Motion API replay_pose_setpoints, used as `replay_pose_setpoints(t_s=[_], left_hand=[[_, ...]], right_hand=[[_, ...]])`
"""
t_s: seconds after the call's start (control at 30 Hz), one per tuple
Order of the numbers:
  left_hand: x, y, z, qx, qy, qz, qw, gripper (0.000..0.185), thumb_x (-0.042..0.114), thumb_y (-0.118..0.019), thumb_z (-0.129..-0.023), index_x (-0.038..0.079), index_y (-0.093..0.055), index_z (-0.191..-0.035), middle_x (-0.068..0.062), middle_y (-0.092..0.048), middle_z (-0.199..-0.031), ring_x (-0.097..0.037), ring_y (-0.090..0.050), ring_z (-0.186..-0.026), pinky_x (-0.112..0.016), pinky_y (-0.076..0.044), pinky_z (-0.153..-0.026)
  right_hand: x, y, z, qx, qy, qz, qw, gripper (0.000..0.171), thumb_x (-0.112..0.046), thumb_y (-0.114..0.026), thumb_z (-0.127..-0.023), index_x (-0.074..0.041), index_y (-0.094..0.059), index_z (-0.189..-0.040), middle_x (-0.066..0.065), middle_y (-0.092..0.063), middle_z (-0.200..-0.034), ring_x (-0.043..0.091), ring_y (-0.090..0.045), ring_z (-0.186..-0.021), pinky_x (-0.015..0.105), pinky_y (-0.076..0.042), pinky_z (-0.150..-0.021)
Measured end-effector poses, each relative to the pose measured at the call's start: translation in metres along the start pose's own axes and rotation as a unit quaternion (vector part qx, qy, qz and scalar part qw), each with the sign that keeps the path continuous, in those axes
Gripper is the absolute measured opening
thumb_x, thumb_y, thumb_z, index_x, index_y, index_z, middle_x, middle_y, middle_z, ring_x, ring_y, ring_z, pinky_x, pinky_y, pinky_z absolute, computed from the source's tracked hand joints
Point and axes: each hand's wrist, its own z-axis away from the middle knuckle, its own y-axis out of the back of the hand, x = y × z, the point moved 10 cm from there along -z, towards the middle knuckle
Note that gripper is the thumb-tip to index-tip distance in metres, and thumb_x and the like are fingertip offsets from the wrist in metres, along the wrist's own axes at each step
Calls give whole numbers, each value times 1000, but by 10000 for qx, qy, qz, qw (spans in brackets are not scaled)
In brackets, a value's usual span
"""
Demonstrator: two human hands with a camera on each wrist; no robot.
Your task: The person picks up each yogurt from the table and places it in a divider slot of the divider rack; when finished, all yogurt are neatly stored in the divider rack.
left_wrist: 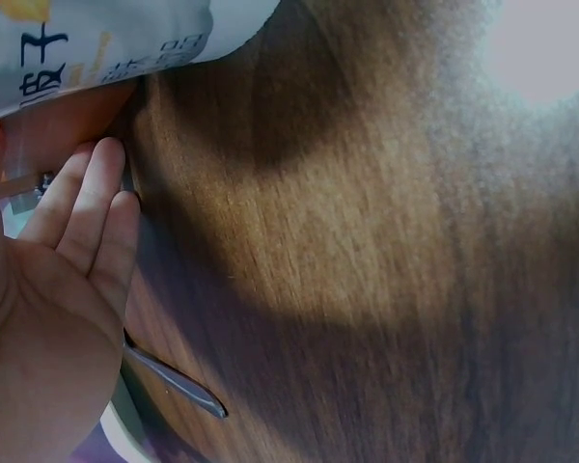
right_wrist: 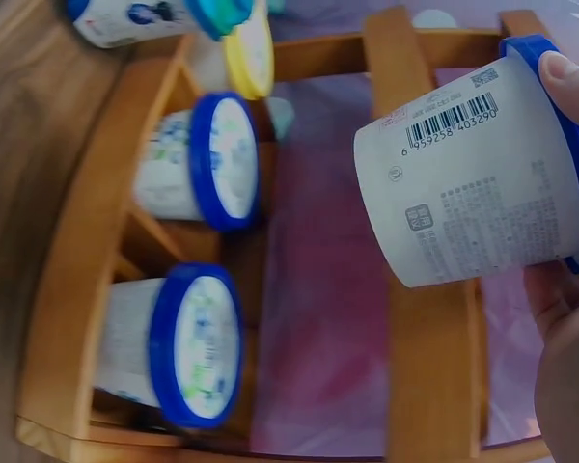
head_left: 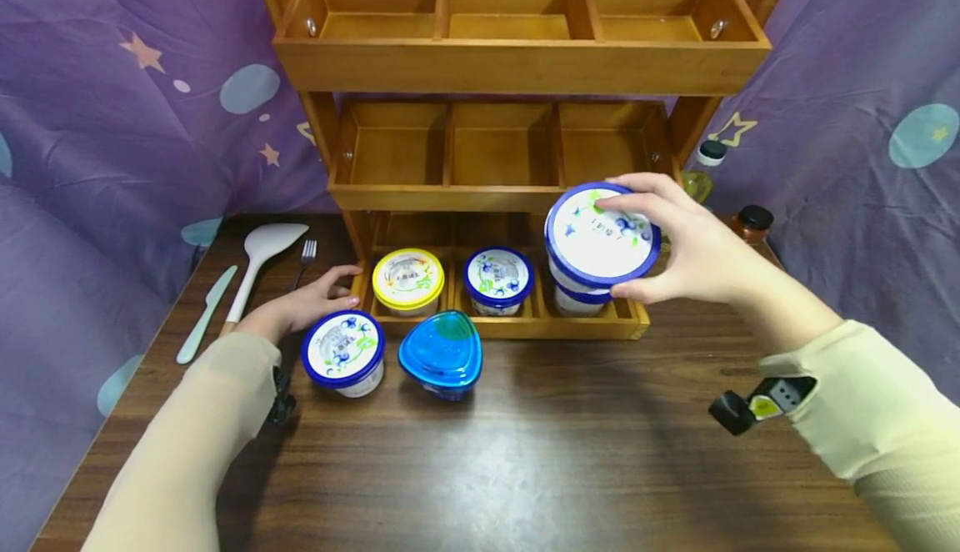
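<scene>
My right hand (head_left: 678, 239) grips a white tub with a blue lid (head_left: 600, 235) by its rim, fingers over the lid and thumb at the near edge. In the right wrist view its barcoded side (right_wrist: 473, 183) shows, raised beside the shelves. Below it, another blue-lidded tub (head_left: 581, 305) sits in the right compartment of the bottom shelf (head_left: 510, 328). My left hand (head_left: 311, 302), fingers extended, lies at the shelf's left end, holding nothing. Just in front of it a blue-lidded tub (head_left: 343, 350) stands on the table.
A yellow-lidded tub (head_left: 408, 281) and a blue-lidded one (head_left: 498, 279) fill the left and middle compartments. A blue triangular-lidded container (head_left: 442, 352) stands in front. Left lie a knife (head_left: 206, 314), white spoon (head_left: 266, 248) and fork (head_left: 306, 256); bottles (head_left: 752, 223) stand right.
</scene>
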Motion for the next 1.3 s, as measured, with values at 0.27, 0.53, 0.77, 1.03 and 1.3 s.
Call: replay_pose_setpoints(t_s=[0.27, 0.53, 0.77, 1.03, 1.3], left_hand=[[5, -1, 1, 14, -375, 181, 9991, 67, 35, -50, -97, 11, -14, -148, -35, -30, -140, -46, -31, -129, -57, -26, -103], [3, -1, 0, 3, -371, 176, 9992, 69, 36, -50, -97, 10, -13, -149, -36, -31, -139, -47, -33, -128, -57, -26, -102], [3, 0, 0, 25, -330, 120, 9994, 69, 38, -50, -96, 11, -13, -149, -35, -31, -139, -47, -33, -127, -58, -25, -103], [4, 1, -1, 54, -323, 83, 9994, 68, 37, -49, -97, 11, -14, -148, -35, -32, -138, -47, -34, -127, -58, -25, -103], [3, 0, 1, 65, -311, 72, 9995, 68, 39, -49, -97, 11, -14, -148, -35, -33, -138, -47, -36, -126, -58, -26, -102]], right_hand=[[-1, 44, -9, 795, 19, 150, 9967, 89, -50, -86, -56, -1, -56, -124, 19, -42, -136, 29, -37, -123, 20, -25, -100], [14, 66, -14, 1296, -292, 466, 9900, 94, -60, -80, -57, 3, -54, -122, 20, -39, -137, 29, -34, -127, 25, -23, -103], [21, 68, -9, 1920, -84, 824, 9779, 98, -73, -64, -63, 4, -50, -120, 25, -36, -135, 25, -29, -129, 28, -25, -104], [29, 53, -7, 2452, 239, 917, 9648, 86, -67, -67, -67, 0, -50, -118, 22, -36, -134, 27, -27, -129, 38, -25, -105], [36, 40, -8, 2618, 254, 1016, 9594, 82, -65, -66, -70, -5, -47, -121, 25, -31, -134, 29, -27, -128, 39, -30, -103]])
